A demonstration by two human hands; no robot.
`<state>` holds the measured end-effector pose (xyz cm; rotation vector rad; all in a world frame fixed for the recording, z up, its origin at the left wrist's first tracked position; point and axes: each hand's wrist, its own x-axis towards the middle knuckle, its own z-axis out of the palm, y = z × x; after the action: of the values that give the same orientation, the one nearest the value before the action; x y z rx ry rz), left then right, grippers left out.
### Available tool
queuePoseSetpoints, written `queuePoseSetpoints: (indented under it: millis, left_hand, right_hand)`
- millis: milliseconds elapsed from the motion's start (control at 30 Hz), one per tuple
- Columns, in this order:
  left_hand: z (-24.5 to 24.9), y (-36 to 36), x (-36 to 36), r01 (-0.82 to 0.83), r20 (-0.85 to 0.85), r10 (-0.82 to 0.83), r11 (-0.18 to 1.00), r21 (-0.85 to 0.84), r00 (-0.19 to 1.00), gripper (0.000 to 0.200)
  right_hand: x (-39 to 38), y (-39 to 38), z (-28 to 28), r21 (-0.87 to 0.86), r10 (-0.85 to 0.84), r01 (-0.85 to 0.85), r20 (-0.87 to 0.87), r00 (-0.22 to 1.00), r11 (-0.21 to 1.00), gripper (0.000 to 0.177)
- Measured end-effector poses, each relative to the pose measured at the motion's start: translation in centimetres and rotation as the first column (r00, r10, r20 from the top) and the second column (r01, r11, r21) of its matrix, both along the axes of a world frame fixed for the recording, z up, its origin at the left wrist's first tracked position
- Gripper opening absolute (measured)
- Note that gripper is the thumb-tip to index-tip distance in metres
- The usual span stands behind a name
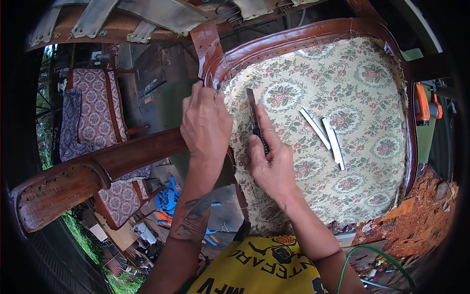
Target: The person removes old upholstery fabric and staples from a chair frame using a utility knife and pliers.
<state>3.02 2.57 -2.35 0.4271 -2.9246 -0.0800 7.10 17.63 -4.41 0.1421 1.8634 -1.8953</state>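
Observation:
My right hand [274, 164] is closed around a snap-off utility knife [255, 120], its blade pointing up and away over the floral fabric [313, 161]. That fabric covers a panel inside a dark wooden chair frame [293, 30], with frayed edges along the rim. My left hand [206, 122] is closed at the fabric's left edge, by the frame's upper-left corner; its fingertips are hidden, so what they pinch cannot be made out. Two narrow white strips [316, 128] with blue edges lie on the fabric, right of the knife.
A wooden armrest [98, 179] juts out to the left. Webbing straps [161, 15] cross the frame above. Upholstered floral furniture [95, 105] stands at the left. An orange tool [427, 105] is beyond the right edge, and a green hose [377, 249] curves at lower right.

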Motion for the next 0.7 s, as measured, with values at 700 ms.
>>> queuePoseSetpoints:
  millis: [700]
  left_hand:
    - [1.4,-1.5,-1.1,-0.085,0.174,0.055,0.982,0.170,0.983,0.021]
  right_hand:
    - [-0.1,-2.9,-0.2,0.086,0.080,-0.062,-0.226,0.971,0.994,0.066]
